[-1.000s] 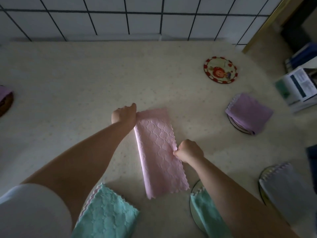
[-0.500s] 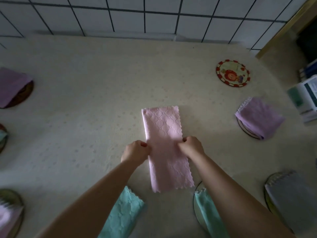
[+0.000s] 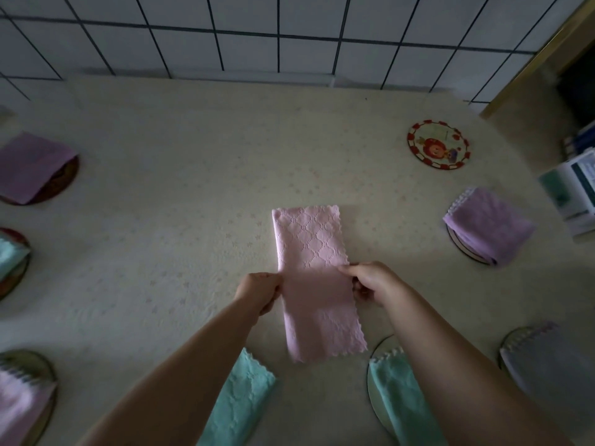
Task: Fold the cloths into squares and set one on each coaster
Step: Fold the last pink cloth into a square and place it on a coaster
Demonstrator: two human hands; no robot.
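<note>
- The pink cloth (image 3: 317,281), folded into a long strip with scalloped edges, lay at the middle of the cream tablecloth (image 3: 180,220), its far end flat and its near end reaching towards the person.
- In the head view, a bare round coaster with a red-bordered cartoon print (image 3: 438,145) sat well apart to the far right, nothing on it.
- A folded lilac cloth (image 3: 487,225) rested on a coaster at the right, beside a white box (image 3: 573,196) at the table's edge.
- A grey cloth (image 3: 547,358) covered a coaster at the near right.
- A teal cloth (image 3: 394,391) lay on a round coaster (image 3: 375,386) just beside the strip's near right corner, partly hidden by the right forearm.
- A loose teal cloth (image 3: 241,400) lay on the table near the strip's near left corner, partly behind the left forearm.
- At the left, a purple cloth (image 3: 30,165) sat on a dark coaster, with a teal one and a pink one on further coasters at the frame's edge.
- A white tiled wall (image 3: 289,30) stood behind the table.
- The left hand (image 3: 259,292) pinched the strip's left edge about midway along, fingers curled under.
- The right hand (image 3: 370,283) gripped the opposite edge at the same level, thumb on top; the two hands were apart, one on each side of the strip.
</note>
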